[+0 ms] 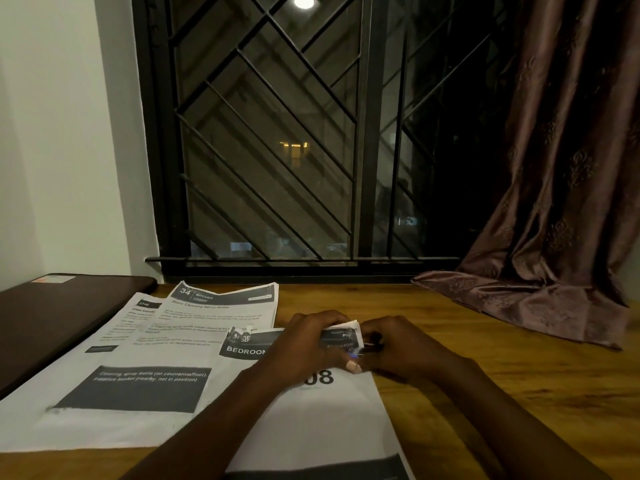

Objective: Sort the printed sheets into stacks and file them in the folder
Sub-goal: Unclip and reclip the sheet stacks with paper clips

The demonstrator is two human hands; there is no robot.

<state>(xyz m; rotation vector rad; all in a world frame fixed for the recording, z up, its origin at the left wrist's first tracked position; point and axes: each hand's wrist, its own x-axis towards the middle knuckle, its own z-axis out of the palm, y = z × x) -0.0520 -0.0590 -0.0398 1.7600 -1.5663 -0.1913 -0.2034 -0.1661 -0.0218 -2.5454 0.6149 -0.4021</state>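
As far as the single view shows, stage: sorting is under way; filing, in my judgement, has not begun.
Folder: dark brown flat rectangular folder (52,317) with a pale sticker, lying closed at the left end of the brown wooden surface (485,341). I take it for the folder; no sheet shows inside it.
Just right of the folder: large white printed sheet with a dark grey text block (131,389), its left edge at the folder's edge.
Further right of the folder, toward the window: white sheet headed "34 KITCHEN" (225,299), its near part overlapped by other sheets.
Well right of the folder: long white sheet marked "08" (322,420), partly under the forearms, with a dark "BEDROOM" band (242,349) at its far end.
Item in hand: small bundle of printed paper with a dark "#08" header (341,336), above the "08" sheet.
Left hand (308,344): fingers curled over the bundle, holding it.
Right hand (405,348): fingers curled narrow, pinching the bundle's right corner. Whether a clip or staple is involved I cannot tell.
Done: sheets lie in loose kitchen and bedroom groups.
Left: squaring the stacks, opening the folder, filing everything.
Farthest from the folder: brown patterned curtain (554,202), its hem resting on the surface.
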